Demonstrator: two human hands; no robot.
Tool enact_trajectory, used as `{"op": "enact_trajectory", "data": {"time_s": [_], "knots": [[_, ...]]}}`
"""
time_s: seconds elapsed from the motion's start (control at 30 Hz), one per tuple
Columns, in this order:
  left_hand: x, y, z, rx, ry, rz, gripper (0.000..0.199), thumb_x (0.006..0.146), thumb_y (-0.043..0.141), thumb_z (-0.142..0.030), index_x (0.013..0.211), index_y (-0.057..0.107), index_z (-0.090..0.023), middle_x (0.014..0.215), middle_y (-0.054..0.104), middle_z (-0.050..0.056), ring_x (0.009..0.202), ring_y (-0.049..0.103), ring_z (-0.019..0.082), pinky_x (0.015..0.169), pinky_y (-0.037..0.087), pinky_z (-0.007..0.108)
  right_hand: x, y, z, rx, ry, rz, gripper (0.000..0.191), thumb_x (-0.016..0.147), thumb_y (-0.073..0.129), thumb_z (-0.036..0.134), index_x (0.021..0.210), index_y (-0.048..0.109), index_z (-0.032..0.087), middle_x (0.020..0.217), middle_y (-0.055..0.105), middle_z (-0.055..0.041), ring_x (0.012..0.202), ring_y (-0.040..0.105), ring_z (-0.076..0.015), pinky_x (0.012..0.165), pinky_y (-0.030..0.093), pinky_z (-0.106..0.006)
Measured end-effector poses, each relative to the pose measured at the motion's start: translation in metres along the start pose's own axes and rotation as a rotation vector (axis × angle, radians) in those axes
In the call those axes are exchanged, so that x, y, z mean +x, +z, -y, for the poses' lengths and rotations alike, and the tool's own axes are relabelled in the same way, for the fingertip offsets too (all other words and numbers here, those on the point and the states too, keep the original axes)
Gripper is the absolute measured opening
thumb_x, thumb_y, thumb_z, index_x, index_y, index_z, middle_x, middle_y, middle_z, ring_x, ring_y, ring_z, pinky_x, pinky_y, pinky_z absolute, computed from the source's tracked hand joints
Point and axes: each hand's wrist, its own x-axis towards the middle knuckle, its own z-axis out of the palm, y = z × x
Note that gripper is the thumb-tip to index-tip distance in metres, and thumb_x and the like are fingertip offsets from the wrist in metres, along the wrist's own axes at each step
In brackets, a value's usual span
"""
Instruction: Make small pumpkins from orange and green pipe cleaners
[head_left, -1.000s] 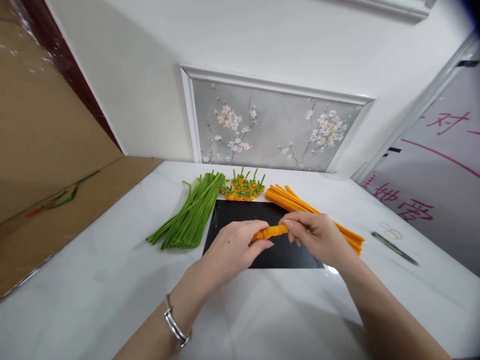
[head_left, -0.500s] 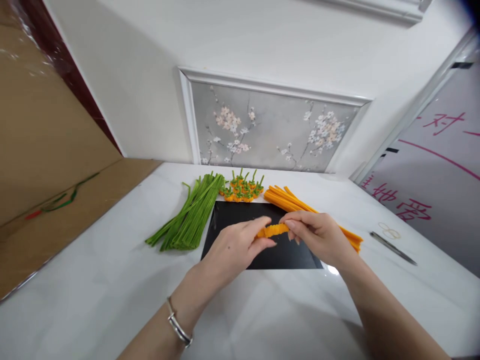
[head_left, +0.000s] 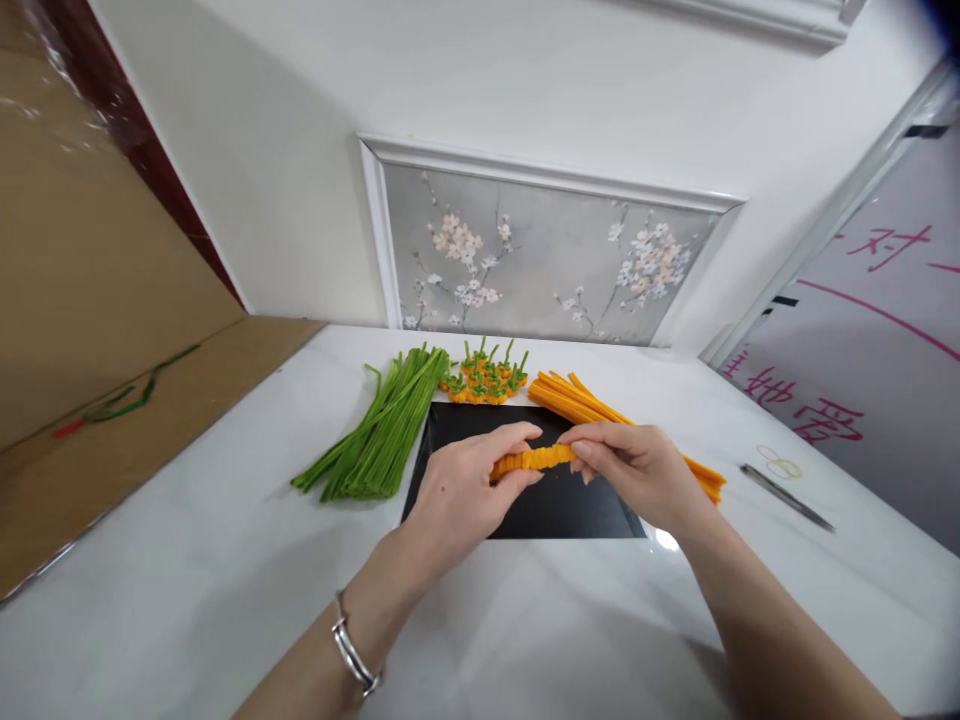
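The orange strip (head_left: 534, 460) is short, fuzzy and tightly ribbed, its crimps packed side by side along a slightly bowed length. It is held over the black mat (head_left: 562, 512), which serves as the clock's centre here, and runs roughly from nine o'clock to three o'clock between the two hands. The left hand (head_left: 459, 490) is partly curled, thumb below and fingers above, with the strip's nine o'clock end held between them. The right hand (head_left: 634, 468) is nearly closed, thumb and fingertips pinching the three o'clock end

Around the mat, a thick bundle of green stems (head_left: 382, 440) lies at ten o'clock. A cluster of small orange pieces with green tops (head_left: 487, 378), their stalks upright, sits just beyond the mat's edge toward eleven o'clock. A bundle of orange stems (head_left: 574, 400) stretches from one o'clock toward three o'clock, partly hidden by the right hand. Well apart at three o'clock lie slim metal tweezers (head_left: 786, 497), with thin pale loops (head_left: 780, 463) near them, all on the white marbled table (head_left: 247, 600)
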Motion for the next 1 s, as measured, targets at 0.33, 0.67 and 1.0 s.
{"op": "enact_trajectory", "data": {"time_s": [0.33,0.67,1.0], "knots": [[0.002,0.002,0.007,-0.314,-0.154,0.043,0.022,0.08,0.065,-0.018,0.101,0.058,-0.022,0.093,0.066,0.002,0.09,0.066,0.016,0.085,0.053,0.031,0.0,0.0,0.003,-0.071,-0.025,0.005,0.019,0.09,0.056,0.028,0.093,0.074,0.023,0.07,0.07,-0.0021,0.06,0.066,-0.0174,0.059,0.056,-0.033],[0.001,-0.002,0.001,-0.065,-0.088,0.11,0.036,0.08,0.068,-0.033,0.115,0.064,-0.024,0.11,0.069,0.004,0.088,0.065,0.02,0.078,0.053,0.032,0.0,0.003,0.0,-0.053,-0.015,-0.002,0.019,0.09,0.057,0.03,0.093,0.075,0.024,0.071,0.071,-0.0024,0.061,0.067,-0.0184,0.06,0.058,-0.034],[0.001,0.002,-0.001,0.094,0.066,0.057,0.022,0.085,0.064,-0.023,0.107,0.064,-0.025,0.1,0.072,-0.001,0.085,0.064,0.017,0.074,0.046,0.027,0.001,0.012,0.001,0.045,0.03,0.033,0.017,0.089,0.056,0.028,0.099,0.068,0.022,0.075,0.07,-0.002,0.063,0.067,-0.0168,0.062,0.057,-0.032]]}}
